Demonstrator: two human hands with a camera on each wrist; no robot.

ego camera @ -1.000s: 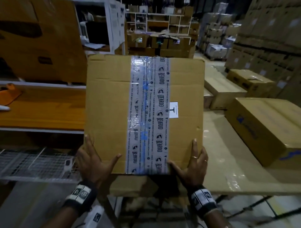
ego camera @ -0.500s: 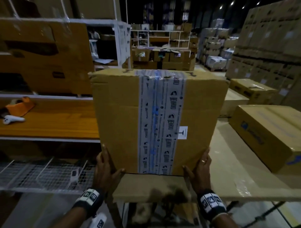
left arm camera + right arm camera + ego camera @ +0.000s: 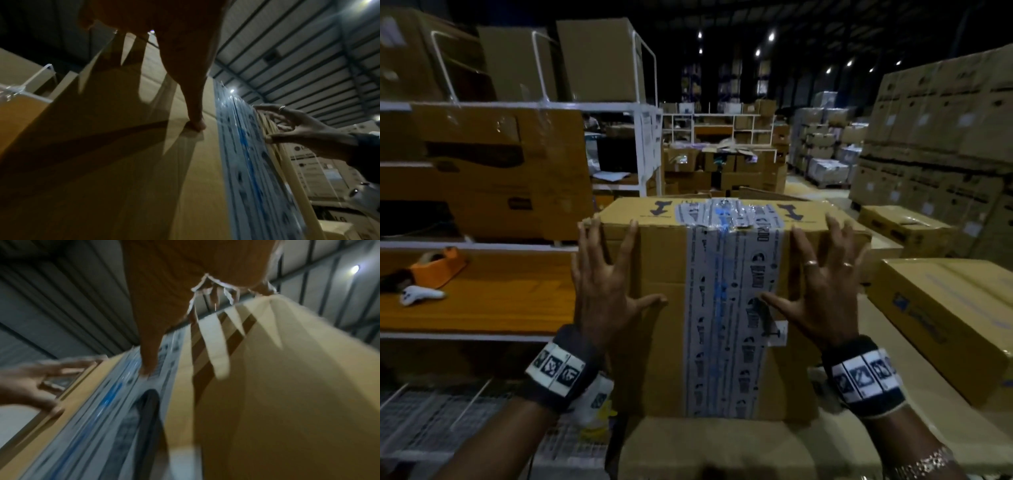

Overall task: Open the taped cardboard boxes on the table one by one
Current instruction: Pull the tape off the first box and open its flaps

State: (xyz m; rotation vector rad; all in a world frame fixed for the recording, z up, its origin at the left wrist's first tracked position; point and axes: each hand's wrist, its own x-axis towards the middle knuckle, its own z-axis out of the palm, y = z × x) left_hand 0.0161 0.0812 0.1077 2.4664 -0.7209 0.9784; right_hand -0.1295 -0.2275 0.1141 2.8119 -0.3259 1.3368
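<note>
A tall brown cardboard box (image 3: 664,342) stands upright before me on a cardboard-covered table (image 3: 739,445). A wide band of white printed tape (image 3: 726,325) runs up its near face and over the top. My left hand (image 3: 606,284) lies flat on the near face, left of the tape, fingers spread up to the top edge. My right hand (image 3: 822,284) lies flat right of the tape, thumb on the tape. In the left wrist view my left thumb (image 3: 195,123) presses the box (image 3: 123,162). In the blurred right wrist view my right thumb (image 3: 148,368) touches the tape (image 3: 115,402).
Shelving on the left holds an orange tape dispenser (image 3: 438,267) and a white tool (image 3: 417,294) on an orange shelf (image 3: 482,301). A long flat box (image 3: 945,318) and a smaller box (image 3: 904,226) lie to the right. Stacked cartons (image 3: 945,137) line the far right wall.
The box has been tipped from face-on to standing upright on the table. Both hands moved from its lower edge up onto its near face.
</note>
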